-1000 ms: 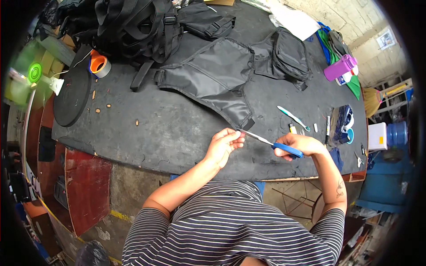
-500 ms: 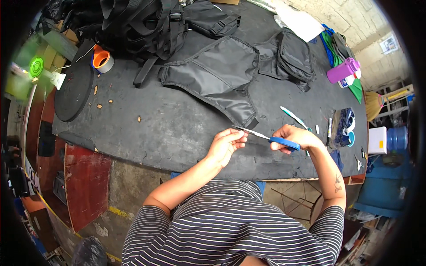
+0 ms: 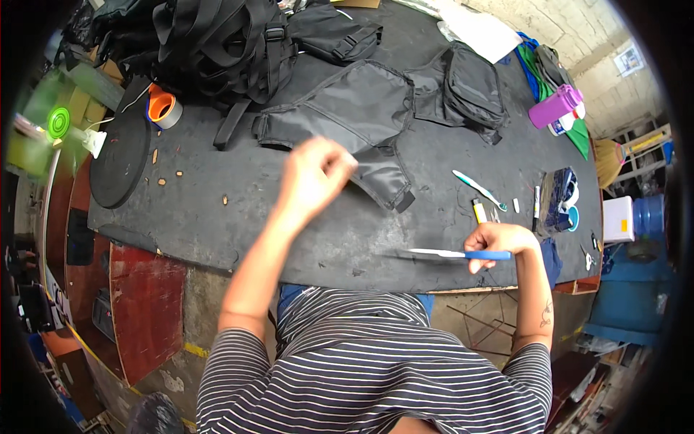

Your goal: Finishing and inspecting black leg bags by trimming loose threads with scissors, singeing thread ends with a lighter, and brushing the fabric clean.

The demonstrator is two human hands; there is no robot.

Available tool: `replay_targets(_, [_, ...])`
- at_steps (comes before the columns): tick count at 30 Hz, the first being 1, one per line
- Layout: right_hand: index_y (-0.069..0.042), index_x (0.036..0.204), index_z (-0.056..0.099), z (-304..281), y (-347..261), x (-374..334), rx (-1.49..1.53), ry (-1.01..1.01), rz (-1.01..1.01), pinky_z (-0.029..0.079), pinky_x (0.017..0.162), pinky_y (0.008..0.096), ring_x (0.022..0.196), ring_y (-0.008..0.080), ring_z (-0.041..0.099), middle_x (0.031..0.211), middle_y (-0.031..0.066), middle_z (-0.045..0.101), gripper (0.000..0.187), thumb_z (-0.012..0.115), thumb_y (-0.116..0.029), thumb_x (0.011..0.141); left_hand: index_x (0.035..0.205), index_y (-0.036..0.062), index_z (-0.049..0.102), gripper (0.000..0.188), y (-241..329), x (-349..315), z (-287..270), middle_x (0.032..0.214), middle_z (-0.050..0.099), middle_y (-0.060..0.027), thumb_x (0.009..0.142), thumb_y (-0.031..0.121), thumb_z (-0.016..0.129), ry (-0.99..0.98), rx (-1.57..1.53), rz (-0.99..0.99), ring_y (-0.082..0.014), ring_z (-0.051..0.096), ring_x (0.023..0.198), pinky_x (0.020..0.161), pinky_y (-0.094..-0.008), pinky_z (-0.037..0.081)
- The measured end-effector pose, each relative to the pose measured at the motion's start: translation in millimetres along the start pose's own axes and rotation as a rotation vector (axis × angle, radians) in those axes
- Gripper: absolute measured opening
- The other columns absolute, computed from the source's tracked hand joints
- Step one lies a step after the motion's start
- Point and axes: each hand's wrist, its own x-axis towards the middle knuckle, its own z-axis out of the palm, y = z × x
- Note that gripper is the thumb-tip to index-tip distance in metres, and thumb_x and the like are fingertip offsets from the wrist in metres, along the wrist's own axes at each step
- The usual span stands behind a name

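My right hand [image 3: 495, 244] grips the blue handles of a pair of scissors [image 3: 448, 254] near the table's front edge. The blades point left and look together. My left hand [image 3: 316, 177], somewhat blurred, hovers over the black fabric piece [image 3: 354, 101] with its fingers curled and pinched. What sits in that pinch, if anything, I cannot make out. The fabric piece is sewn with seams and edging, and its narrow end with a short strap tab [image 3: 405, 202] points toward me. A black zipped pouch [image 3: 473, 87] lies joined or close to its right side.
A heap of black straps and bags [image 3: 217, 50] fills the back left, beside a tape roll [image 3: 165, 110]. To the right are a toothbrush [image 3: 478, 189], a yellow cutter [image 3: 479, 211], a marker [image 3: 536, 208], a tape dispenser [image 3: 560, 199] and a purple bottle [image 3: 553, 107].
My left hand has moved up and left, away from the strap tab and over the fabric. The scissors in my right hand have drawn back toward me, clear of the fabric.
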Motion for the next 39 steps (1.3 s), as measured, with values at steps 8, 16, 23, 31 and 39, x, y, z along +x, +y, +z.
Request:
replay_targets(8, [-0.002, 0.070, 0.058, 44, 55, 1, 0.405, 0.088, -0.221, 0.033, 0.045, 0.0205, 0.048, 0.0051, 0.046, 0.054, -0.0018, 0.051, 0.025, 0.074, -0.020, 0.074, 0.069, 0.0030, 0.058, 0.030, -88, 93, -63, 0.060, 0.056, -0.0042, 0.069, 0.027, 0.076, -0.471, 0.356, -0.349, -0.0153, 0.051, 0.056, 0.053, -0.0299, 0.040])
replay_targets(16, [0.001, 0.080, 0.061, 116, 61, 58, 0.889, 0.515, -0.483, 0.040, 0.048, 0.0221, 0.050, 0.0103, 0.051, 0.059, 0.0035, 0.056, 0.034, 0.063, -0.033, 0.084, 0.071, 0.0092, 0.048, 0.024, -58, -15, 68, 0.066, 0.043, 0.0061, 0.086, 0.018, 0.063, 0.291, -0.767, -0.628, -0.0042, 0.036, 0.055, 0.049, -0.0204, 0.031])
replay_targets(23, [-0.003, 0.085, 0.058, 143, 36, 96, 1.137, 0.679, -0.513, 0.044, 0.054, 0.0217, 0.057, 0.0093, 0.052, 0.065, 0.0025, 0.055, 0.031, 0.057, -0.033, 0.089, 0.100, 0.0028, 0.059, 0.024, -12, -35, 121, 0.089, 0.063, -0.0055, 0.087, 0.022, 0.062, -0.353, -1.152, -0.798, -0.0144, 0.061, 0.075, 0.067, -0.0287, 0.052])
replay_targets(31, [-0.003, 0.085, 0.058, 136, 37, 89, 1.111, 0.764, -0.507, 0.043, 0.055, 0.0216, 0.058, 0.0092, 0.052, 0.065, 0.0016, 0.054, 0.036, 0.059, -0.039, 0.087, 0.100, 0.0050, 0.060, 0.020, -13, -29, 131, 0.092, 0.064, -0.0041, 0.085, 0.018, 0.063, -0.312, -1.198, -0.682, -0.0138, 0.060, 0.079, 0.069, -0.0301, 0.049])
replay_targets(39, [-0.003, 0.084, 0.058, 131, 30, 82, 1.003, 0.709, -0.541, 0.038, 0.056, 0.0216, 0.059, 0.0088, 0.049, 0.065, 0.0025, 0.054, 0.036, 0.061, -0.039, 0.086, 0.102, 0.0035, 0.058, 0.015, -15, -37, 117, 0.089, 0.065, -0.0064, 0.088, 0.011, 0.056, -0.408, -1.359, -0.738, -0.0168, 0.062, 0.080, 0.073, -0.0338, 0.051])
